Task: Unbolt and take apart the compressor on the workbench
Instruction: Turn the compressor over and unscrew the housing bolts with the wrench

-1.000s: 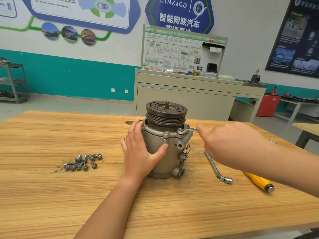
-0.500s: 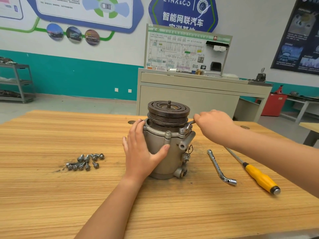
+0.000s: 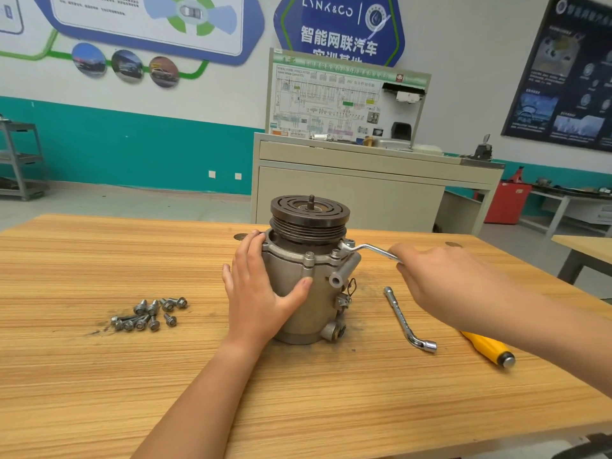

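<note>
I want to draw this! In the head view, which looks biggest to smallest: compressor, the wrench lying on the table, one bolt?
1. Compressor, clearly biggest.
2. Lying wrench, long but thin.
3. Bolt, tiny.
All sit about equally near, so the order holds.

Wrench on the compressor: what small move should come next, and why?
Probably swing the wrench through a part-turn. The right hand grips its handle, its socket end sits on the flange at the right, and the left hand holds the compressor. Two nearer flange bolts look seated, so unbolting is not yet done.
</note>
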`<state>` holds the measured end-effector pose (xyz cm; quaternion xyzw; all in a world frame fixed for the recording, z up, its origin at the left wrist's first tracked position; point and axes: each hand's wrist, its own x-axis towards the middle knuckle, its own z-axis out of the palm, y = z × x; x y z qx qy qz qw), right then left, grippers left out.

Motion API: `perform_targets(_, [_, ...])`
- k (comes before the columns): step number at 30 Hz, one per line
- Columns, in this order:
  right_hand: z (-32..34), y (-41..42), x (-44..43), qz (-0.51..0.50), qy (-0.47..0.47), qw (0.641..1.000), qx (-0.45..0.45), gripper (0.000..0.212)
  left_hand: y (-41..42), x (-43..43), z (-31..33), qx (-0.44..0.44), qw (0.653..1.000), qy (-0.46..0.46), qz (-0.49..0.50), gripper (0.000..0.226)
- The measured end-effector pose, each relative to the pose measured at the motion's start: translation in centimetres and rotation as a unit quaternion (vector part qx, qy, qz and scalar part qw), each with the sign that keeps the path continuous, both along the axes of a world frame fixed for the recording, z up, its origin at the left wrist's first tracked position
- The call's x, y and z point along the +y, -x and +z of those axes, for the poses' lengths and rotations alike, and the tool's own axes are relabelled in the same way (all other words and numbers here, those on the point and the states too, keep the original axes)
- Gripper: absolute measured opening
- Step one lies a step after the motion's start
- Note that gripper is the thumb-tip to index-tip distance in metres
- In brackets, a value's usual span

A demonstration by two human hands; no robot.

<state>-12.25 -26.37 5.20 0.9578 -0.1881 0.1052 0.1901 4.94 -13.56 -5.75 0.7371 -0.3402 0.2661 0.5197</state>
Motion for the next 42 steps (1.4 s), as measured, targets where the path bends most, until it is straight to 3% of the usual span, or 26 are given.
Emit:
perform_targets(5, [0.1, -1.6, 0.0, -0.014, 0.019, 1.0, 0.017, 0.024, 0.0, -0.1, 0.1, -0.001, 1.0, 0.003, -0.002, 0.094])
perform_targets(10, [1.1, -1.9, 1.3, -0.013, 0.083, 0.995, 0.051, 0.009, 0.0, 0.0, 0.1, -0.001, 1.0, 0.003, -0.005, 0.094])
perform_targets(17, [1.3, -1.6, 2.6, -0.027, 0.109, 0.988, 0.101, 0.008, -0.1, -0.1, 0.0, -0.001, 1.0, 0.002, 0.0, 0.093])
perform_targets(22, [1.5, -1.3, 3.6, -0.026, 0.14, 0.983, 0.118, 0.031, -0.1, -0.1, -0.1, -0.002, 1.0, 0.001, 0.002, 0.093])
perform_targets(29, [0.6, -1.3, 1.6, 0.004, 0.133, 0.987, 0.086, 0.027, 0.1, 0.0, 0.0, 0.0, 1.0, 0.002, 0.0, 0.094])
perform_targets(36, [1.0, -4.5, -2.0, 0.017, 0.189, 0.98, 0.065, 0.021, -0.1, -0.1, 0.0, -0.005, 1.0, 0.002, 0.003, 0.093])
perform_targets(42, [-1.3, -7.8, -4.7, 0.058, 0.192, 0.98, 0.008, 0.038, 0.0, -0.1, -0.1, 0.001, 1.0, 0.004, 0.002, 0.093])
